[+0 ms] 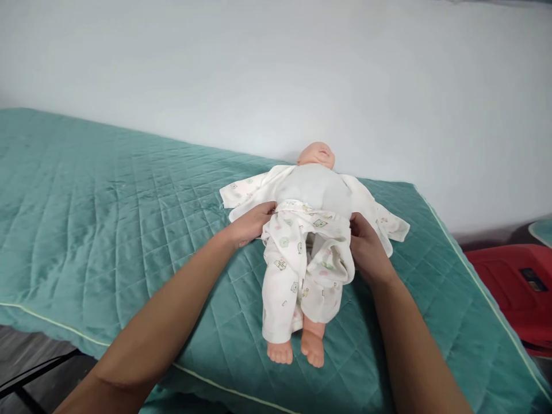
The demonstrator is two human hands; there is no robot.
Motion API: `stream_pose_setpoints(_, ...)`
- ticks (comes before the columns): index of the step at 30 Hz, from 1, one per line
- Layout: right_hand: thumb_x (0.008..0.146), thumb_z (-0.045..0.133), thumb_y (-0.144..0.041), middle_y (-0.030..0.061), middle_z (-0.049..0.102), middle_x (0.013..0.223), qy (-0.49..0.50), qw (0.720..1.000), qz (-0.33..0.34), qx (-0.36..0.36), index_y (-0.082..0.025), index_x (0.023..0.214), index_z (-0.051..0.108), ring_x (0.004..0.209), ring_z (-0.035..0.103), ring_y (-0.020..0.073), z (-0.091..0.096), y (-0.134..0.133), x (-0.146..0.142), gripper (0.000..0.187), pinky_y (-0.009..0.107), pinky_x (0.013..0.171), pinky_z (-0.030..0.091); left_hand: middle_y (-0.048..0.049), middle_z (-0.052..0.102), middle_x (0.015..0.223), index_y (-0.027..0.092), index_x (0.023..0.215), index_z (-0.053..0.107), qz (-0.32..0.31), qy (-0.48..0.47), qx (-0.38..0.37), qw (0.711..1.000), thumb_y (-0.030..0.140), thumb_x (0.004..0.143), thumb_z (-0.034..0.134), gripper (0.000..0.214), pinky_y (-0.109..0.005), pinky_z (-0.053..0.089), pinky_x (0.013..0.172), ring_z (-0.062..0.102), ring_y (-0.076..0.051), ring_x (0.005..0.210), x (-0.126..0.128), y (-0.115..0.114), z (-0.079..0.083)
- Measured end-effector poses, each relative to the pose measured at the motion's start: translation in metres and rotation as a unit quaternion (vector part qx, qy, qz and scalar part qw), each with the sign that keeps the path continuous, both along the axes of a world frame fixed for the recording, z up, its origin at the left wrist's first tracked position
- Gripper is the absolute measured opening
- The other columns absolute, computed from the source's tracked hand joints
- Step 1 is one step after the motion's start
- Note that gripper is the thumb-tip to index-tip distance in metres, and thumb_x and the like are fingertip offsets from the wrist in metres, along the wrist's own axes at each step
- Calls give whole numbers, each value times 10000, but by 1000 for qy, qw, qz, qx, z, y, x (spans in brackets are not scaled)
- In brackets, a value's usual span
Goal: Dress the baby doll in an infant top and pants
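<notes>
A baby doll (319, 155) lies on its back, head toward the wall and bare feet toward me. White printed trousers (282, 270) cover its legs, and their waistband sits across its belly. A white printed jacket (366, 201) is spread open under it, sleeves out to both sides, over a plain pale body. My left hand (254, 223) grips the waistband at the doll's hip on the left of the view. On the opposite hip, my right hand (366, 244) is closed on the trousers' side, its fingertips partly hidden. Cloth bunches at the trouser leg on the right.
A green quilted cover (129, 230) with pale piping lies beneath the doll. Behind it rises a white wall (276, 75). A red plastic object (513, 287) stands beyond the right edge, and a dark metal frame (38, 371) shows at lower left.
</notes>
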State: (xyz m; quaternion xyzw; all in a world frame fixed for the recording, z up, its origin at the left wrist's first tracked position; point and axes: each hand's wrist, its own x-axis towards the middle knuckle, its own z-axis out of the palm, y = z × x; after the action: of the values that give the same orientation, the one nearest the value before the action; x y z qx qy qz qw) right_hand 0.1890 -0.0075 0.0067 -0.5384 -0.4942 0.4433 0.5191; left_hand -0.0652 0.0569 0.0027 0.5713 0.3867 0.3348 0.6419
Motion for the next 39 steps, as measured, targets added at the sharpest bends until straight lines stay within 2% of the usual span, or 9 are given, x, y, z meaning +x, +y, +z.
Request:
stream_pose_setpoints(6,686,776,-276,-11,689,916,8,1000,-22,3,-271,876,572,872,648,219,2,-2,-6,279,345,771,535,-45,715,916,167,1018,658,5,-31,44,999,264,722,714,317,-300,469,747,618,-193,832,9,-6,4)
stream_pose_setpoints(10,685,774,-304,-9,707,920,-5,1000,-24,12,-275,872,572,858,656,223,1,-2,-5,276,343,737,534,-30,697,856,179,934,641,16,-38,72,997,220,695,697,249,-298,465,738,607,-190,818,11,-5,3)
stream_pose_setpoints(14,691,768,-300,-15,720,895,22,999,-24,3,-269,862,592,811,670,215,1,-1,-2,247,333,694,529,23,584,679,191,738,547,62,-35,71,995,196,681,631,102,-251,396,599,507,-132,643,10,-1,-1)
stream_pose_setpoints(18,691,784,-299,-5,739,919,61,998,-11,-17,-258,832,611,821,689,220,2,0,2,227,332,676,539,47,486,628,193,710,494,75,-3,59,995,204,685,593,103,-215,278,489,398,-90,539,3,0,1)
stream_pose_setpoints(23,680,818,-326,7,756,907,49,998,23,-37,-256,854,647,838,706,232,2,1,8,254,345,697,558,39,516,744,201,831,511,-13,55,81,995,202,678,643,202,-192,292,467,430,-91,597,-11,1,7)
stream_pose_setpoints(26,689,818,-349,17,764,921,23,999,32,-38,-246,871,671,857,707,235,0,2,12,255,343,709,561,29,541,784,209,897,531,-35,70,86,993,230,708,662,231,-195,323,478,449,-98,613,-17,2,6)
stream_pose_setpoints(34,720,775,-335,15,757,883,4,999,30,-45,-231,890,706,823,684,212,-3,3,15,211,296,645,520,11,582,758,204,878,573,0,60,133,989,271,770,611,132,-219,383,551,515,-135,679,-10,1,1)
stream_pose_setpoints(37,687,781,-291,-5,738,852,28,997,26,-64,-235,852,687,756,660,188,-3,3,15,198,291,631,511,24,572,730,190,839,592,25,73,128,989,320,789,586,139,-217,349,533,466,-113,622,-6,2,3)
stream_pose_setpoints(39,674,774,-273,-14,726,830,51,995,39,-76,-240,834,669,743,655,186,-3,5,15,195,301,647,518,39,504,646,178,742,578,46,85,113,989,336,776,580,161,-217,306,518,409,-97,574,-5,4,3)
